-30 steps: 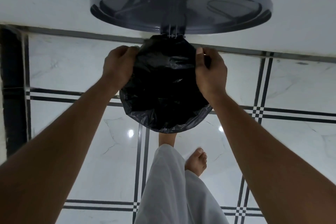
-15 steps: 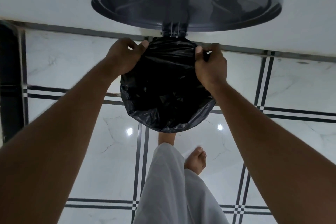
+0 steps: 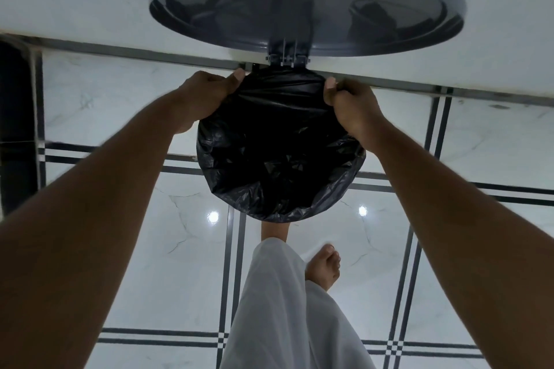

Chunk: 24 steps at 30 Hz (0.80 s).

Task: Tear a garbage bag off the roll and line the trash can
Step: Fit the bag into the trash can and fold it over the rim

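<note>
Because the black garbage bag (image 3: 281,156) must fold over the trash can rim, I have my left hand (image 3: 207,96) and right hand (image 3: 352,108) pinching its far edge, either side of the hinge (image 3: 287,58), with the lid (image 3: 305,3) standing open. The bag's mouth faces straight up; its long axis drops vertically into the can.

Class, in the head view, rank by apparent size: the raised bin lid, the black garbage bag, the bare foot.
1. raised bin lid, widest
2. black garbage bag
3. bare foot, smallest

Apparent size only; nearness to the camera differs.
</note>
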Motion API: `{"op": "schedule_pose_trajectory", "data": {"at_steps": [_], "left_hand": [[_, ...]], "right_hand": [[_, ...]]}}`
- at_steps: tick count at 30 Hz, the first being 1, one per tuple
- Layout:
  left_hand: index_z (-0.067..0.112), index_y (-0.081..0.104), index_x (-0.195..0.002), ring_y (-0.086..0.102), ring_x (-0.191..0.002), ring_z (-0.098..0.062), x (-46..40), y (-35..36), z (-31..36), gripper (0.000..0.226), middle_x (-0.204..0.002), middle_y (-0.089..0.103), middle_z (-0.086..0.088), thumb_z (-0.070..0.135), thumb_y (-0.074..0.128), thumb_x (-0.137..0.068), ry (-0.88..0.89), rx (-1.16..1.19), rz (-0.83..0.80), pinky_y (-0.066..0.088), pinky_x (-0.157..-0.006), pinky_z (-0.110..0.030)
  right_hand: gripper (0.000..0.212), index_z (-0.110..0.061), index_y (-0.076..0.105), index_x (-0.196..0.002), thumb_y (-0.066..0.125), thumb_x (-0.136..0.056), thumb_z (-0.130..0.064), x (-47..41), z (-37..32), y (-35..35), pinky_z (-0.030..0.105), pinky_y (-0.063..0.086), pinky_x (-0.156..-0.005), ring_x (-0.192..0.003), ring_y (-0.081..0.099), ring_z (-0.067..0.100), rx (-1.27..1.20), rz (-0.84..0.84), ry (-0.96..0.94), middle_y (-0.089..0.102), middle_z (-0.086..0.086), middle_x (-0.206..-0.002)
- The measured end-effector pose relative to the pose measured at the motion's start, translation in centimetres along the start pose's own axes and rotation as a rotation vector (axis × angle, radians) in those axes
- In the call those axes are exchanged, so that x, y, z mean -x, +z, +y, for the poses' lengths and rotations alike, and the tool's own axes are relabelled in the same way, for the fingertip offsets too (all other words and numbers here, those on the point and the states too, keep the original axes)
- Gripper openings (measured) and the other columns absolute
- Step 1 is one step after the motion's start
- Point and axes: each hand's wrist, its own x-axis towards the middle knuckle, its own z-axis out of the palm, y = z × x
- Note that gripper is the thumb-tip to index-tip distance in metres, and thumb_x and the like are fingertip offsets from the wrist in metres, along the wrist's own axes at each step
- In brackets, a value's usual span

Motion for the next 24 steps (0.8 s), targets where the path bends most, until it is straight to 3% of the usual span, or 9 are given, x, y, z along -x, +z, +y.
{"op": "schedule_pose_trajectory", "data": {"at_steps": [2, 4, 7, 9, 14, 19, 21, 24], "left_hand": [[0.017, 0.080, -0.124, 0.075, -0.115, -0.025, -0.2, -0.4, 0.1, 0.067, -0.120, 0.081, -0.004, 0.075, 0.066, -0.094, -0.072, 0.086, -0.054, 0.053, -0.106, -0.041], [0.016, 0.078, -0.125, 0.073, -0.111, -0.019, -0.3, -0.3, 0.4, 0.054, -0.120, 0.080, 0.000, 0.062, 0.067, -0.101, -0.075, 0.137, -0.053, 0.053, -0.088, -0.034], [0.016, 0.075, -0.109, 0.067, -0.091, -0.018, -0.3, 0.0, 0.5, 0.020, -0.101, 0.073, 0.000, 0.033, 0.064, -0.108, 0.010, 0.167, 0.162, 0.050, -0.070, -0.026], [0.016, 0.076, -0.101, 0.066, -0.079, -0.017, 0.1, 0.0, 0.4, 0.017, -0.091, 0.072, -0.001, 0.024, 0.062, -0.106, 0.047, 0.241, 0.212, 0.049, -0.065, -0.025], [0.016, 0.080, -0.097, 0.067, -0.077, -0.013, 1.4, 1.5, 0.0, 0.032, -0.086, 0.073, 0.002, 0.044, 0.066, -0.106, 0.038, 0.151, 0.162, 0.054, -0.075, -0.026], [0.025, 0.074, -0.123, 0.069, -0.118, -0.020, 2.4, 1.4, -0.3, 0.036, -0.122, 0.076, 0.006, 0.048, 0.058, -0.102, 0.033, 0.050, 0.448, 0.052, -0.111, -0.044], [0.028, 0.074, -0.118, 0.068, -0.117, -0.019, 3.5, 1.5, -0.6, 0.036, -0.121, 0.075, 0.008, 0.053, 0.055, -0.100, 0.076, 0.015, 0.513, 0.050, -0.112, -0.046], [0.020, 0.072, -0.098, 0.066, -0.103, -0.028, 4.4, 2.1, -1.0, 0.046, -0.099, 0.074, 0.001, 0.057, 0.046, -0.105, 0.088, -0.113, 0.350, 0.052, -0.102, -0.046]], "right_hand": [[0.049, -0.007, 0.077, -0.106, 0.064, -0.109, -0.054, 0.2, -0.6, -0.7, 0.034, 0.049, -0.098, -0.102, 0.068, 0.022, -0.077, -0.050, 0.040, 0.075, 0.000, -0.105], [0.047, -0.012, 0.081, -0.115, 0.074, -0.099, -0.055, 0.6, -0.9, -1.6, 0.039, 0.055, -0.111, -0.112, 0.075, 0.023, -0.152, -0.059, 0.084, 0.081, -0.001, -0.116], [0.046, -0.021, 0.080, -0.110, 0.074, -0.085, -0.060, 1.5, -0.6, -2.6, 0.049, 0.058, -0.109, -0.109, 0.077, 0.021, -0.190, 0.046, 0.063, 0.082, -0.006, -0.109], [0.043, -0.024, 0.076, -0.110, 0.068, -0.093, -0.063, 2.5, 0.1, -2.5, 0.049, 0.057, -0.110, -0.110, 0.075, 0.019, -0.193, 0.144, 0.055, 0.080, -0.008, -0.111], [0.040, -0.021, 0.076, -0.119, 0.061, -0.107, -0.056, 4.5, 2.9, -1.3, 0.050, 0.058, -0.111, -0.113, 0.075, 0.022, -0.236, 0.135, 0.083, 0.080, -0.004, -0.115], [0.054, -0.029, 0.063, -0.150, 0.064, -0.105, -0.058, 6.4, 3.2, -0.4, 0.046, 0.049, -0.121, -0.139, 0.060, 0.019, -0.261, 0.288, 0.059, 0.065, -0.004, -0.147], [0.052, -0.029, 0.065, -0.146, 0.063, -0.103, -0.059, 7.4, 3.3, -0.5, 0.045, 0.051, -0.118, -0.136, 0.062, 0.018, -0.267, 0.329, 0.054, 0.066, -0.006, -0.142], [0.040, -0.024, 0.069, -0.140, 0.057, -0.113, -0.050, 7.7, 2.8, -0.4, 0.039, 0.056, -0.109, -0.115, 0.070, 0.009, -0.341, 0.188, 0.091, 0.073, -0.013, -0.121]]}}
